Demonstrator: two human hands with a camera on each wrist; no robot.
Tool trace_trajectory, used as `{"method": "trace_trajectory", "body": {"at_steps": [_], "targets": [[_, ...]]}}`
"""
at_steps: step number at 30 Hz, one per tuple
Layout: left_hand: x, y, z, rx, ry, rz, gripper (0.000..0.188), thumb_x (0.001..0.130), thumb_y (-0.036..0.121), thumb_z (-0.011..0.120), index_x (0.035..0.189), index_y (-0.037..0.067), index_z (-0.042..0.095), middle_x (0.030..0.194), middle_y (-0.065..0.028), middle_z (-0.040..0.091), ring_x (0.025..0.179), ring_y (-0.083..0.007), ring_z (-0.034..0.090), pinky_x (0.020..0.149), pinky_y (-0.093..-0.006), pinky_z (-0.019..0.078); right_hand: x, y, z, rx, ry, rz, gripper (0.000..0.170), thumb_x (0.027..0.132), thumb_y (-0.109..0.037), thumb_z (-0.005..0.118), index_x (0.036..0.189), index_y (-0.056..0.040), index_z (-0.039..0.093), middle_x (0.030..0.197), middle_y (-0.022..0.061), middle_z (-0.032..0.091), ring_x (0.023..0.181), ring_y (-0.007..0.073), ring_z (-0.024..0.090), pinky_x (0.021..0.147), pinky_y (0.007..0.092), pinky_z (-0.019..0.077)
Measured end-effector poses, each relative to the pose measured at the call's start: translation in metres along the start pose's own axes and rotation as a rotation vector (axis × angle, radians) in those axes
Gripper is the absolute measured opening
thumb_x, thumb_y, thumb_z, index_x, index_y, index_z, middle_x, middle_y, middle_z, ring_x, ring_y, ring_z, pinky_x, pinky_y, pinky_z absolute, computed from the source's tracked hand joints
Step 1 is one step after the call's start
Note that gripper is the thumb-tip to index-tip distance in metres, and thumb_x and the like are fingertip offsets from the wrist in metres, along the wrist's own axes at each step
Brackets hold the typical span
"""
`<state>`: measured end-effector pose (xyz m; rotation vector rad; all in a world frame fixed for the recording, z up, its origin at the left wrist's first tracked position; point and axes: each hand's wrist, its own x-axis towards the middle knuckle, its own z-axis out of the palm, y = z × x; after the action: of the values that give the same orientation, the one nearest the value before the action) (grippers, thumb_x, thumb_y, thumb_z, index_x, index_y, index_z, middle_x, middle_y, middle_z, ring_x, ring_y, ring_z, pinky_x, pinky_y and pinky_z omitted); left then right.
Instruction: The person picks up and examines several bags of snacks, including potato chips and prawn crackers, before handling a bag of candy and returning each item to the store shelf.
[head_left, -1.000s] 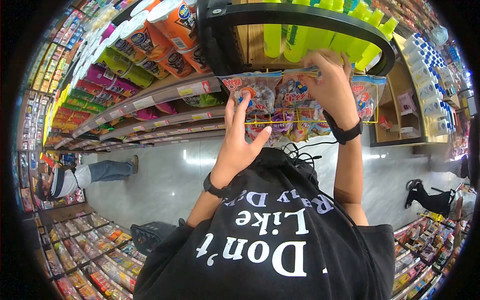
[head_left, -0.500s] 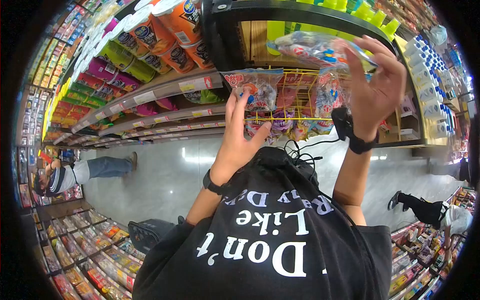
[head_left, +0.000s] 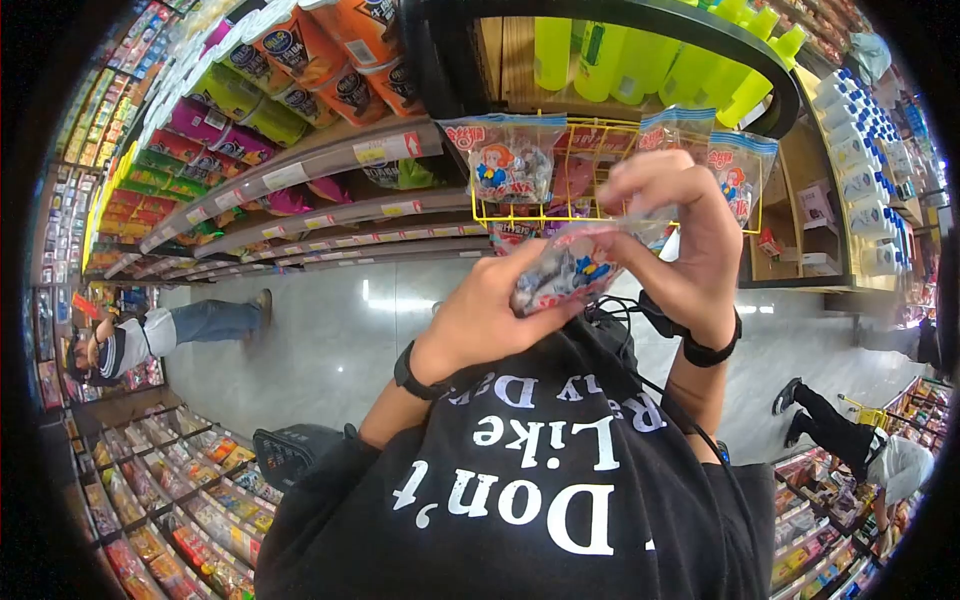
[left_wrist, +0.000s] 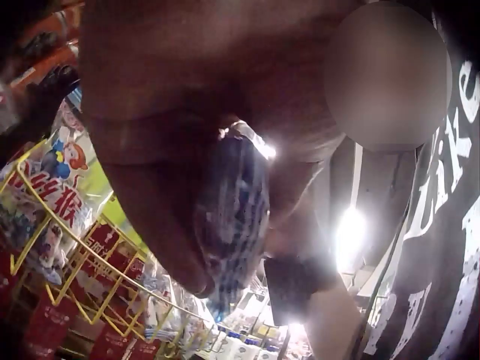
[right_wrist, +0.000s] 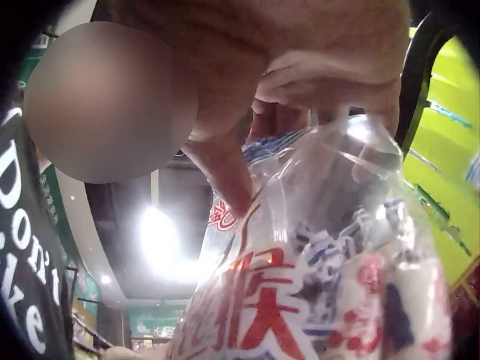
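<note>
A clear plastic bag of wrapped candies (head_left: 572, 268) with red lettering is held between both hands, in front of a yellow wire basket (head_left: 590, 217). My left hand (head_left: 480, 318) grips the bag's lower end, fingers on one side and thumb on the other. The left wrist view shows the bag (left_wrist: 232, 202) edge-on inside that hand. My right hand (head_left: 690, 260) pinches the bag's upper end with curled fingers and thumb. Close up in the right wrist view, the fingers lie at the crumpled top of the bag (right_wrist: 262, 300). Similar candy bags (head_left: 510, 172) stand upright in the basket.
Yellow-green bottles (head_left: 605, 60) line the wooden shelf behind the basket, under a black curved rail (head_left: 640, 15). Stacked snack canisters (head_left: 270, 90) fill shelves on the left. One person (head_left: 180, 335) stands left in the aisle, another (head_left: 850, 440) to the right.
The right hand lifted a candy bag out of the basket's middle and brought it down toward the body. My left hand left the bag at the basket's left and now grips the lifted one.
</note>
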<state>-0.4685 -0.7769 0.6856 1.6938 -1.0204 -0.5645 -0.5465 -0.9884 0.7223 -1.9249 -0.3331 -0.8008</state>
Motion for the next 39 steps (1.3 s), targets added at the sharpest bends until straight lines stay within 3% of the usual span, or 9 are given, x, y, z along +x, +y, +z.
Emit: {"method": "trace_trajectory", "body": {"at_steps": [2,3,6,7,10,12,13,25,39], "targets": [[0.001,-0.004,0.000,-0.086,0.058,-0.025,0.051,0.079,0.014,0.080,0.124,0.001,0.060,0.094,-0.0113,0.072,0.088,-0.0187,0.071,0.081,-0.0305,0.0537,0.005,-0.007,0.006,-0.118,0.145,0.013,0.051,0.071,-0.002,0.083,0.115,-0.0017,0.058,0.122,0.0178,0.063,0.114,0.0271,0.061,0.097,0.0381,0.0478],[-0.003,-0.013,-0.001,-0.260,0.039,-0.102,0.046,0.083,0.011,0.077,0.123,-0.001,0.059,0.101,-0.0104,0.072,0.092,-0.0150,0.068,0.082,-0.0297,0.0541,-0.002,0.004,0.005,-0.090,0.192,0.006,0.072,0.071,-0.009,0.086,0.133,-0.0012,0.050,0.139,0.0197,0.052,0.127,0.0291,0.053,0.105,0.0410,0.0429],[-0.006,-0.010,-0.001,-0.581,0.106,-0.153,0.041,0.088,0.010,0.073,0.124,-0.003,0.057,0.109,-0.0087,0.070,0.096,-0.0125,0.066,0.082,-0.0289,0.0546,-0.012,0.009,0.002,-0.015,0.297,0.117,0.083,0.070,-0.012,0.087,0.140,-0.0009,0.044,0.145,0.0189,0.046,0.130,0.0280,0.051,0.105,0.0411,0.0430],[-0.007,-0.009,-0.002,-0.634,0.097,-0.165,0.041,0.089,0.010,0.073,0.125,-0.003,0.057,0.110,-0.0084,0.069,0.097,-0.0121,0.066,0.084,-0.0285,0.0542,-0.014,0.007,0.004,0.001,0.282,0.195,0.075,0.072,-0.015,0.086,0.137,0.0007,0.049,0.136,0.0168,0.056,0.123,0.0256,0.056,0.103,0.0383,0.0444],[-0.010,-0.010,-0.004,-0.790,0.066,-0.200,0.040,0.091,0.010,0.071,0.126,-0.003,0.056,0.115,-0.0076,0.068,0.102,-0.0106,0.064,0.087,-0.0274,0.0532,-0.029,0.006,0.008,0.249,-0.034,0.586,0.058,0.077,-0.016,0.082,0.126,0.0014,0.058,0.118,0.0119,0.067,0.110,0.0189,0.063,0.098,0.0333,0.0465],[-0.012,-0.011,-0.002,-0.790,0.069,-0.206,0.040,0.092,0.010,0.071,0.127,-0.003,0.056,0.116,-0.0074,0.068,0.102,-0.0103,0.063,0.088,-0.0272,0.0528,-0.039,0.009,0.014,0.216,-0.206,0.650,0.040,0.081,-0.016,0.079,0.115,0.0013,0.066,0.102,0.0069,0.072,0.098,0.0121,0.064,0.092,0.0292,0.0477],[-0.012,-0.011,-0.001,-0.790,0.068,-0.207,0.040,0.092,0.010,0.070,0.127,-0.003,0.056,0.116,-0.0073,0.068,0.102,-0.0101,0.063,0.088,-0.0271,0.0526,-0.037,0.001,0.023,0.363,-0.123,0.676,0.034,0.083,-0.015,0.078,0.112,0.0005,0.068,0.101,0.0060,0.073,0.096,0.0090,0.063,0.088,0.0273,0.0479],[-0.015,-0.008,-0.001,-0.763,0.139,-0.176,0.036,0.094,0.013,0.068,0.125,-0.002,0.059,0.115,-0.0068,0.069,0.102,-0.0106,0.064,0.089,-0.0270,0.0520,-0.046,0.004,0.026,0.609,-0.057,0.744,0.036,0.087,-0.007,0.073,0.120,0.0051,0.063,0.110,0.0090,0.071,0.101,0.0115,0.064,0.092,0.0275,0.0485],[-0.010,-0.004,0.005,-0.747,0.198,-0.167,0.035,0.094,0.013,0.068,0.124,-0.003,0.060,0.115,-0.0078,0.069,0.102,-0.0109,0.064,0.090,-0.0274,0.0515,-0.047,0.003,0.022,0.552,-0.072,0.731,0.037,0.088,-0.003,0.069,0.123,0.0083,0.060,0.113,0.0118,0.071,0.104,0.0124,0.064,0.092,0.0275,0.0492]]}}
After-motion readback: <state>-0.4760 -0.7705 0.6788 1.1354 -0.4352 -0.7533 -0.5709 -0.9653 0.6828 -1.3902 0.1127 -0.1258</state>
